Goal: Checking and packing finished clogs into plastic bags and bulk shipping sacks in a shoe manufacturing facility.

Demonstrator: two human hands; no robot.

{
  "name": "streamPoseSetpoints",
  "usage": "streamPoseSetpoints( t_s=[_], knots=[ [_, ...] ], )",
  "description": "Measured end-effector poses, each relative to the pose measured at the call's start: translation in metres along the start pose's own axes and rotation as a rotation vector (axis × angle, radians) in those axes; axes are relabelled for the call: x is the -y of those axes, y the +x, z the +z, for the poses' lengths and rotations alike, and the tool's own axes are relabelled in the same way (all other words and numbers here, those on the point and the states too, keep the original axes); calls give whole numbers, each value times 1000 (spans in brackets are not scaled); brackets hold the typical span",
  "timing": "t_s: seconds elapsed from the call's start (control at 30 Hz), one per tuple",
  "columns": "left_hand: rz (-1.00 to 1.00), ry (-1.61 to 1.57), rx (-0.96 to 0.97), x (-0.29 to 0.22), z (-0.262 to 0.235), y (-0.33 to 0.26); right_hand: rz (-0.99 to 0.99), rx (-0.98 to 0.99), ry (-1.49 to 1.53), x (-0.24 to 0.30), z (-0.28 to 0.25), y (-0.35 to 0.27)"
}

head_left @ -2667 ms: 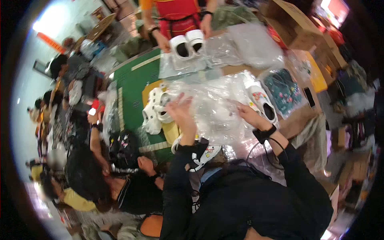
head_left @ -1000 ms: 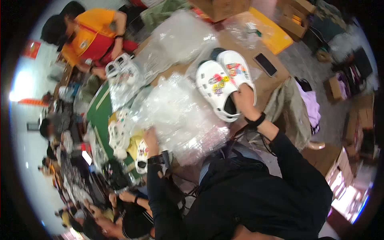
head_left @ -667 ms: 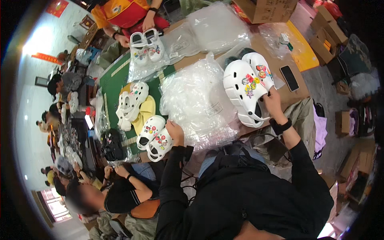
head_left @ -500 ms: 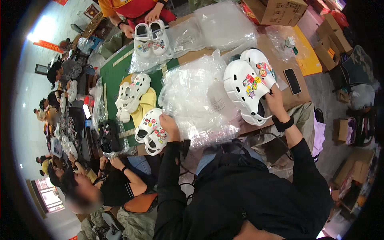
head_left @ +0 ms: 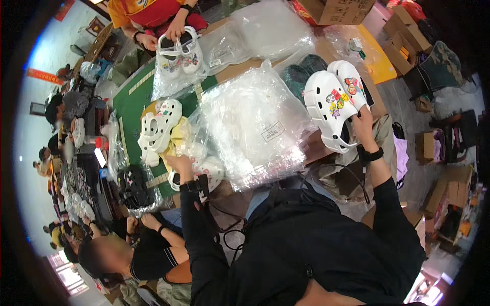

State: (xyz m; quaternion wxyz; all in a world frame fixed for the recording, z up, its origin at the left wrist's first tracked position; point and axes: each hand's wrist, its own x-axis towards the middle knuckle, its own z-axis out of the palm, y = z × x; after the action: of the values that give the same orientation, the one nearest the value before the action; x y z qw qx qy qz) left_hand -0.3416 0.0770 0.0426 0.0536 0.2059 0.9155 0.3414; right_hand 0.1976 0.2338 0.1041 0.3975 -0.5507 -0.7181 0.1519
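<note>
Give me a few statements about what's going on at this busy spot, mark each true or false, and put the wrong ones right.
1. The right hand holds white clogs with colourful charms. True.
2. The clear bags lie right of those clogs. False: the clear bags lie to their left.
3. A co-worker in a red apron handles white shoes. True.
4. The black shoes are nearer the right hand. False: the black shoes are nearer the left hand.
5. Dark green shoes show beside the held clogs. True.

Free room above the clear bags (head_left: pixel 247 125), white clogs (head_left: pixel 322 97) in the way either side
</note>
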Motion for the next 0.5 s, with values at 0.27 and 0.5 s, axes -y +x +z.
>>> streamPoseSetpoints(
  t_s=[0.27,0.5],
  knots=[
    [1261,-21,948,-67,32,-146,-12,-14,-75,26,20,-33],
    [1445,551,609,-32,95,-157,33,284,193,56,18,-71]
  ],
)
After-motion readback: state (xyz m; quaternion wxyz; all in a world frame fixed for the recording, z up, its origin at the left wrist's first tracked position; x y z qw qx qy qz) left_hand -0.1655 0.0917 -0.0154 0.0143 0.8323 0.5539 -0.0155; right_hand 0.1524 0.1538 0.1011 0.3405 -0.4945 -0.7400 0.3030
